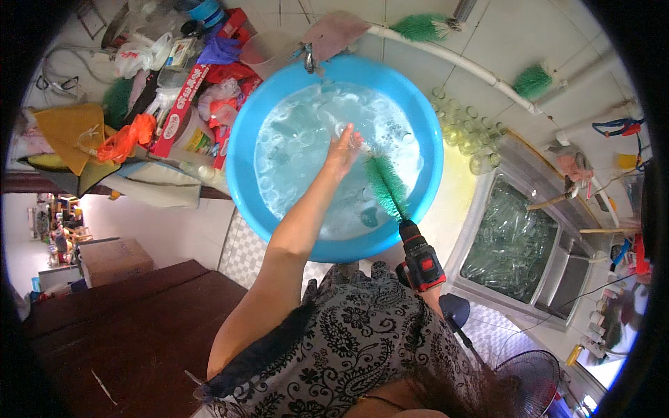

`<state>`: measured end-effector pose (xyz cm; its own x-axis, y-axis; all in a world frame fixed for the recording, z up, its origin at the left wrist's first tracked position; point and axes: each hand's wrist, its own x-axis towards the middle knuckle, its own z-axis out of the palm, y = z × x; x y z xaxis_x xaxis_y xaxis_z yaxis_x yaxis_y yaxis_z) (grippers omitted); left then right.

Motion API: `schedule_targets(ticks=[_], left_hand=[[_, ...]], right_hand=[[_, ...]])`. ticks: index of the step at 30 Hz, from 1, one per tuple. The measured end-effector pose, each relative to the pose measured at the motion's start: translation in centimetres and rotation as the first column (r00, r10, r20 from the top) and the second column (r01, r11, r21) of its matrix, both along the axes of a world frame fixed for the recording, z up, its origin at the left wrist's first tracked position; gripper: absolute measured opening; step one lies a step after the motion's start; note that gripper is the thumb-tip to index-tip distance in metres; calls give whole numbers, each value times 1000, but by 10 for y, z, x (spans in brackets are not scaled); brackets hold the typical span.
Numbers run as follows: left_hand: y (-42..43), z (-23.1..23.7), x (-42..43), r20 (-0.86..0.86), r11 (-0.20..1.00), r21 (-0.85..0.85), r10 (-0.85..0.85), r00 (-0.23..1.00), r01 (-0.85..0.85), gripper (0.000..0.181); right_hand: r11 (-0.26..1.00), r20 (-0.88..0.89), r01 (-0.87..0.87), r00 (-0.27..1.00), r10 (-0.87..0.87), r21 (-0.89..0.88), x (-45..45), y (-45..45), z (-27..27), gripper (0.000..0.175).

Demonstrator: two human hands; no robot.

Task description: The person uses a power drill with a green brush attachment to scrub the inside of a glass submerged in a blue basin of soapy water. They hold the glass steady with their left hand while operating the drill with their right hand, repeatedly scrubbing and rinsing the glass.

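Observation:
In the middle of a large blue plastic tub [243,157] my left hand [342,151] grips a clear glass bottle [338,116], whose outline partly blends into the suds. My right hand [433,297] is largely hidden behind a red and black cordless drill [420,261] that it holds by the tub's near rim. A green bottle brush [385,180] is fitted in the drill's chuck. The brush's pale tip lies close beside my left fingers; whether it enters the bottle's mouth I cannot tell. More glass vessels lie in the cloudy, soapy water [292,172].
Clear glass jars [465,123] stand right of the tub. Beyond them, a steel sink [515,245] holds many glass vessels. Two more green brushes [533,81] lie by a white pipe [444,49]. Bags and a red box [180,112] crowd the left. A fan [528,384] stands at lower right.

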<state>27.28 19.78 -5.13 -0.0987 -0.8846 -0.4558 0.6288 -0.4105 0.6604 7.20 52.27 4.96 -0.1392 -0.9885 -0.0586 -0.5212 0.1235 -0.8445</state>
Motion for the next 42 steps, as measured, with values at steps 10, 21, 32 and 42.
schedule_targets(ticks=[10,21,32,42], left_hand=[[15,54,13,-321,984,127,-79,944,125,41],[69,46,-20,-496,952,231,-64,866,202,34],[83,59,-24,-436,979,46,-162,885,201,32],[84,60,-22,-343,940,162,-233,910,302,31]], right_hand=[[994,91,-75,992,82,-79,18,-34,17,29],[971,760,-41,630,-158,235,25,-61,12,7],[963,780,-39,594,-194,268,24,-51,-1,9],[996,500,13,864,-55,86,19,-38,-14,11]])
